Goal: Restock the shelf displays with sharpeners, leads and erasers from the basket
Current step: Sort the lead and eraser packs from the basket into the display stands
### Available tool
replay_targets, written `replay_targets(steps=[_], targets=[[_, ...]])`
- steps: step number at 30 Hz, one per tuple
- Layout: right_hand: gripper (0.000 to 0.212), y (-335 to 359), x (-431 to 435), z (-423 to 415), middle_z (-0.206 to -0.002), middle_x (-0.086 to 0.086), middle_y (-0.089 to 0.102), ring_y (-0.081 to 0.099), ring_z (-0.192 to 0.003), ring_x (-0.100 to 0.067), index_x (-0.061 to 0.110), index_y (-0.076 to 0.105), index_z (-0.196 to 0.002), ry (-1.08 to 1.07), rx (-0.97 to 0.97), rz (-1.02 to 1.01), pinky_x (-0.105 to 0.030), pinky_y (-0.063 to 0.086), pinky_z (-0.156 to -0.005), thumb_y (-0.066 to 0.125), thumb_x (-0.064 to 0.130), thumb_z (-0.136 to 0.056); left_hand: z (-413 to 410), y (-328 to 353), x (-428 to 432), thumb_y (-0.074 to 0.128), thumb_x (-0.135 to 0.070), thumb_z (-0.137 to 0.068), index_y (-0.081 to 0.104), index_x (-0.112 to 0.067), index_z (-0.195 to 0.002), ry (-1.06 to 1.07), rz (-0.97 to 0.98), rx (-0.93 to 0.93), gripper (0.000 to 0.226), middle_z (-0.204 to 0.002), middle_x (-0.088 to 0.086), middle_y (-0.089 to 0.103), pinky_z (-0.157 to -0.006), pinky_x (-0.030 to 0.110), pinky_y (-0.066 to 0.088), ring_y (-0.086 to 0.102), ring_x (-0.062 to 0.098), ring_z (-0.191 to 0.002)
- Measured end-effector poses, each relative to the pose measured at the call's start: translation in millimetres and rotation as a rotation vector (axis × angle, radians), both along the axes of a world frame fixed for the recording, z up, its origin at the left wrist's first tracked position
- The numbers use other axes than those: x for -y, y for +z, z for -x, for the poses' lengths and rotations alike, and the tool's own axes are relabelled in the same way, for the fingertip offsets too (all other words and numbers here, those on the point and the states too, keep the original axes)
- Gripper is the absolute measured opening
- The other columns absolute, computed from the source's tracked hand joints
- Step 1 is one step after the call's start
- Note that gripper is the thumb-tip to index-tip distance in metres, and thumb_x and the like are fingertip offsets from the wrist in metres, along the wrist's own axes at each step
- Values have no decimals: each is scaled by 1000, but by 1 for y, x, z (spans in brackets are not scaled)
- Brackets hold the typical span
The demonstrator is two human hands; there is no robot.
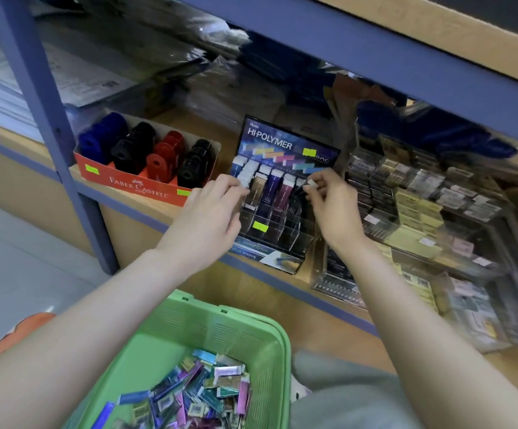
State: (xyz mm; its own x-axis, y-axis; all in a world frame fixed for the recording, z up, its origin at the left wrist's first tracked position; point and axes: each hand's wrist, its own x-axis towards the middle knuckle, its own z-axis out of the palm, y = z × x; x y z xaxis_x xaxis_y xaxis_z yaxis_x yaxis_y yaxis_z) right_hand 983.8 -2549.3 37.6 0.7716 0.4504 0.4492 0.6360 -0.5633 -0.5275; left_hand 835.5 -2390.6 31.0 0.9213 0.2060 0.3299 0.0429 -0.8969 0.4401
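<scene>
Bottom centre: green basket [236, 332], loose packs [195, 394] heaped inside. Mid-frame, at Hi-Polymer display [285, 144] on shelf [228, 134]: left hand [211, 209] pinching slotted erasers [247, 176] at upper-left slots, right hand [332, 205] pinching small white eraser [312, 183] just above right-hand slots. Left of display: red sharpener box [121, 181]. Right: clear lead racks [422, 205].

Both bare forearms reaching forward, left grip [213, 212] loosely curled, right grip [333, 205] pinching a small eraser [312, 183]

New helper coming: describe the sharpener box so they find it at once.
On the blue-framed shelf, left of the dark Hi-Polymer display, sits an orange-red cardboard box. Only it reads Faber-Castell and holds rows of blue, black and red sharpeners.
</scene>
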Motion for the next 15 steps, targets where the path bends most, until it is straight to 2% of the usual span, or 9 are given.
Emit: replay_targets(steps=[4, 6, 9, 15], targets=[[12, 12, -2, -15, -93, -5, 61, 56, -84, -12, 5, 58, -106, 1, 21, 169, -25, 42, -71, 54, 5, -94, -4, 1, -3, 47, -13, -95, 36, -12, -142, -9, -20, 9, 48, -136, 2, 39, -102, 30, 29, 40, 17, -122], [11, 16, -4, -22, -96, -10, 65, 62, -88, -18, 7, 58, -104, 36, 0, 267, -33, 50, -77, 55, 5, -94, -6, 2, -2, 47, -14, -95, 38, -12, -141, -14, -24, 3, 47, -135, 1, 38, -102, 30, 29, 40, 16, -119], [15, 15, -9, -25, -99, -13, 65, 62, -90, -28, 9, 56, -106, 45, -17, 377, -43, 51, -80, 60, 8, -91, -6, 2, -1, 46, -14, -96, 38, -13, -142, -14, -24, 10, 47, -136, 1, 37, -101, 30, 30, 41, 17, -116], [20, 8, -7, -18, -111, -12, 54, 59, -86, -28, 6, 57, -105, 24, 104, 370, -42, 51, -78, 64, 6, -87, -7, 0, -4, 49, -12, -94, 36, -11, -143, -39, -83, 10, 50, -138, 4, 37, -99, 33, 34, 44, 22, -114]])
